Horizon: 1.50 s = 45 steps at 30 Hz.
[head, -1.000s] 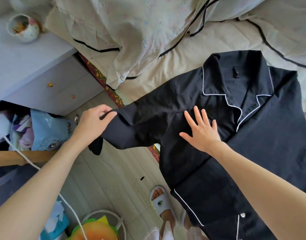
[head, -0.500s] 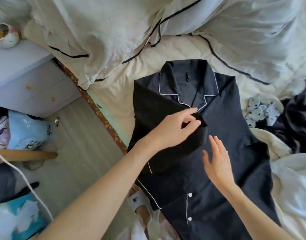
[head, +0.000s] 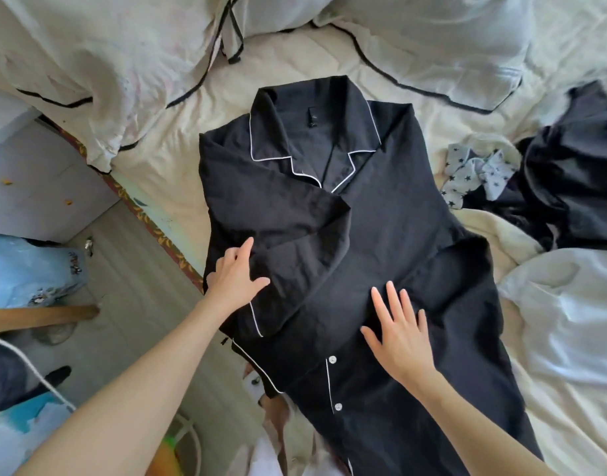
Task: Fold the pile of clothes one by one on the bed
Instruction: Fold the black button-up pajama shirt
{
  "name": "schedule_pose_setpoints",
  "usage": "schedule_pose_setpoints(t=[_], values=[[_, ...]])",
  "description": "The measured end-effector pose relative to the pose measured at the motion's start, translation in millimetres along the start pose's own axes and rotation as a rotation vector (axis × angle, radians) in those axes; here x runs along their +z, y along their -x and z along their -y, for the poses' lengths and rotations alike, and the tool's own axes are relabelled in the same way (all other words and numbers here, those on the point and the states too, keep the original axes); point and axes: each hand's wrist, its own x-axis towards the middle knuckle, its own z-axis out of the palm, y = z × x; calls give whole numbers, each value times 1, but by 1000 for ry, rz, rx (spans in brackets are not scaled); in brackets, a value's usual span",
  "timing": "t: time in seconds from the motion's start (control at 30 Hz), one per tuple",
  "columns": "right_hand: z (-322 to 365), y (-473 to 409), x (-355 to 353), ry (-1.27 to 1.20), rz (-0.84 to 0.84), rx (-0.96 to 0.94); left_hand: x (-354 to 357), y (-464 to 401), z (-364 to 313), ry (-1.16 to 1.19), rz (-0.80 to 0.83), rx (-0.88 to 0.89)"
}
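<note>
Lying face up in the middle of the frame, the black shirt [head: 381,242] with white piping is spread on the bed [head: 178,173], its collar toward the top and its buttoned front running down to the lower right. Its sleeve [head: 284,228] on the left side of the picture is folded in across the chest, the cuff end reaching the centre just below the collar opening.

The left hand [head: 233,280] rests on the folded sleeve at the shirt's left edge, left of centre. Its fingers [head: 243,249] are straight and spread, flat on the cloth, gripping nothing; the thumb points right across the fabric.

The right hand [head: 398,334] lies flat on the shirt's front, lower centre of the frame, just above the top white button. Its fingers [head: 393,297] are straight and fanned out, pointing toward the collar, pressing on the cloth without pinching it. The shirt lies under both palms, none of it curled into either hand.

At the right of the frame sits a pile of clothes [head: 577,187]: dark garments, with a grey star-patterned piece [head: 473,173] beside them and a white garment [head: 563,317] below. Rumpled white bedding [head: 89,63] with black trim fills the top. A pale cabinet [head: 37,187] stands at the left edge, beside the wooden floor [head: 137,304].
</note>
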Motion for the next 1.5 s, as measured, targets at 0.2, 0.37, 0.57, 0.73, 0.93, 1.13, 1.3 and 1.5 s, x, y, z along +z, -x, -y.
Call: schedule_pose_setpoints(t=[0.2,0.37,0.57,0.73,0.93,1.13,1.3,1.5], values=[[-8,-2,-8,-185,53,-46,1,11,-15,-113,-76,-47],[-13,7,-39,-920,-38,206,-15,32,-59,227,72,-27],[-61,19,-65,-1746,-98,611,13,73,-176,503,361,339],[-82,18,-57,-1692,-50,690,57,83,-164,167,119,523],[-64,-18,-59,-1576,104,776,63,54,-106,-221,-22,396],[-40,-25,-42,-1358,81,941,64,50,-106,-235,-145,255],[-41,-17,-37,-1504,44,1000,67,56,-100,-17,105,339],[-49,5,-45,-1317,-373,938,65,69,-95,34,23,499]])
